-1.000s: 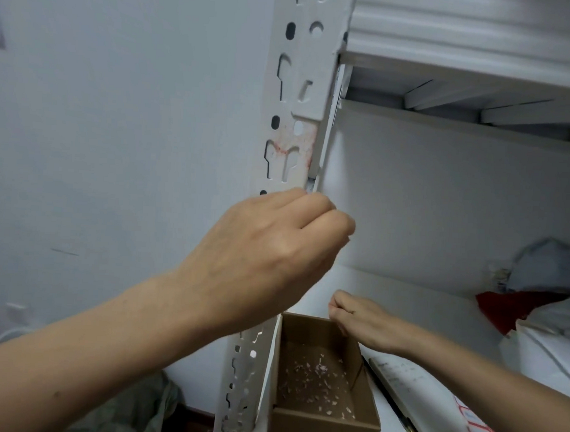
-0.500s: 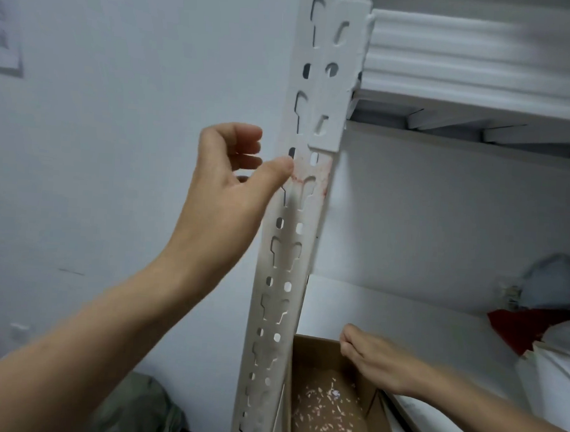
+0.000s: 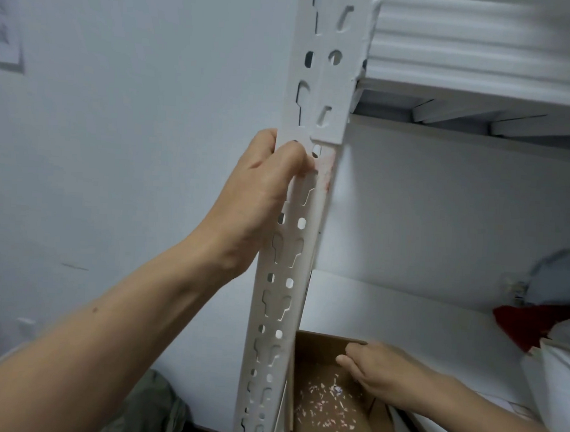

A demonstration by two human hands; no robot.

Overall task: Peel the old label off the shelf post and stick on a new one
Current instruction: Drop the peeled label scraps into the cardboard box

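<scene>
The left hand (image 3: 255, 194) grips the shelf post (image 3: 283, 281), fingers curled round its left edge and thumb pressed on the front face. The pinkish label residue (image 3: 325, 171) lies just right of the thumb tip, on the upright post below the bracket. The right hand (image 3: 377, 372) is well below, over the cardboard box (image 3: 316, 344) of scraps (image 3: 326, 406); whether it holds anything, I cannot tell.

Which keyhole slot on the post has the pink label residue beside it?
The post's topmost slot below the shelf bracket, at the left hand's thumb tip; pink residue flanks it. Lower slots show clean white metal.
</scene>
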